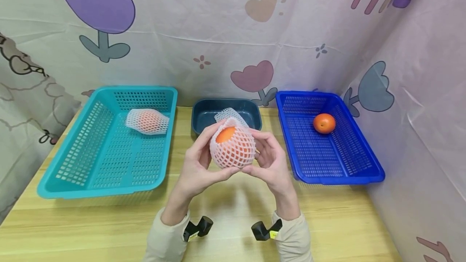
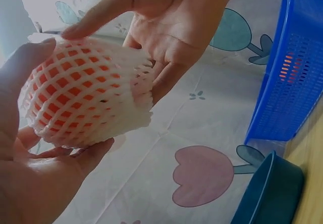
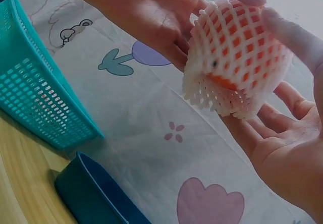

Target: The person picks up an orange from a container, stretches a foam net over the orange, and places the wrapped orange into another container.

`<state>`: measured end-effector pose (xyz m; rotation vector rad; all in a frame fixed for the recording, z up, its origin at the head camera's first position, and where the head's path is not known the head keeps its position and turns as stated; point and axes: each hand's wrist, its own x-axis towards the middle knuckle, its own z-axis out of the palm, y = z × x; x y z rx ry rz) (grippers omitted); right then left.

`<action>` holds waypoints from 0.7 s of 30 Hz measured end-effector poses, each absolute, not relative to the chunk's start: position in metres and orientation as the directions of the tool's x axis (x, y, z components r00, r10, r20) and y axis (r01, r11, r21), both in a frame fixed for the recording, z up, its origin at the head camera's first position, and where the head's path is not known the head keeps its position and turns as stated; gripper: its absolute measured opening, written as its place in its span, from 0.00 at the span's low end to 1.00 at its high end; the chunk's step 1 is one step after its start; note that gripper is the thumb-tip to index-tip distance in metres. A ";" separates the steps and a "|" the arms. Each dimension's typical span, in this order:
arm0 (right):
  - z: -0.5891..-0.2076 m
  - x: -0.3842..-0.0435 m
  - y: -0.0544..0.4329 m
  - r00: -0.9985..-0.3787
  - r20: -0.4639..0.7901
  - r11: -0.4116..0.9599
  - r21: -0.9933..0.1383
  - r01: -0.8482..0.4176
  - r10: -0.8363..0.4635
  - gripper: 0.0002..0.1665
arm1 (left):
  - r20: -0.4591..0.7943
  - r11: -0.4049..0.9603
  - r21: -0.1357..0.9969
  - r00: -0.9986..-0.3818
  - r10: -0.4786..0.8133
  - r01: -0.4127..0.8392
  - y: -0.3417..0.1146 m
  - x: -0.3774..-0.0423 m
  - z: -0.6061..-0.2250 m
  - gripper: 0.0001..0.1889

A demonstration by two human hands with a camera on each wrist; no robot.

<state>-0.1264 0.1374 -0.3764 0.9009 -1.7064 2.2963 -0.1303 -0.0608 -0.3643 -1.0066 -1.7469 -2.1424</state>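
Both hands hold up an orange [image 1: 225, 134] wrapped in a white foam net sleeve [image 1: 234, 153], above the middle of the table. My left hand [image 1: 194, 172] grips its left side, thumb below and fingers behind. From the right, my right hand [image 1: 272, 165] holds it the same way, and the thumbs nearly meet at the bottom. The net covers most of the fruit, with bare peel showing through an opening at its top in the head view. In the right wrist view the sleeve's loose end [image 3: 219, 100] hangs past the fruit.
At left stands a teal basket [image 1: 105, 192] with a net-wrapped fruit [image 1: 148, 121] inside. A blue basket [image 1: 338, 180] at right holds one bare orange [image 1: 324, 123]. Behind the hands, a dark teal bin [image 1: 204, 110] contains an empty foam net [image 1: 230, 113]. A printed curtain [image 1: 174, 19] hangs behind.
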 end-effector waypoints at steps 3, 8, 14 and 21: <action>-0.376 -0.126 0.137 -0.816 0.535 -0.329 -0.828 -0.454 -0.221 0.33 | 0.611 -0.284 0.788 -0.751 0.250 0.546 -0.060 -0.130 -0.364 0.51; -0.375 -0.127 0.137 -0.824 0.529 -0.304 -0.834 -0.460 -0.204 0.31 | 0.590 -0.279 0.803 -0.768 0.249 0.527 -0.060 -0.131 -0.365 0.50; -0.375 -0.127 0.137 -0.830 0.519 -0.335 -0.833 -0.440 -0.203 0.35 | 0.547 -0.287 0.828 -0.805 0.230 0.481 -0.060 -0.132 -0.366 0.47; -0.377 -0.126 0.137 -0.816 0.545 -0.374 -0.810 -0.452 -0.194 0.29 | 0.527 -0.320 0.834 -0.820 0.223 0.449 -0.058 -0.131 -0.367 0.45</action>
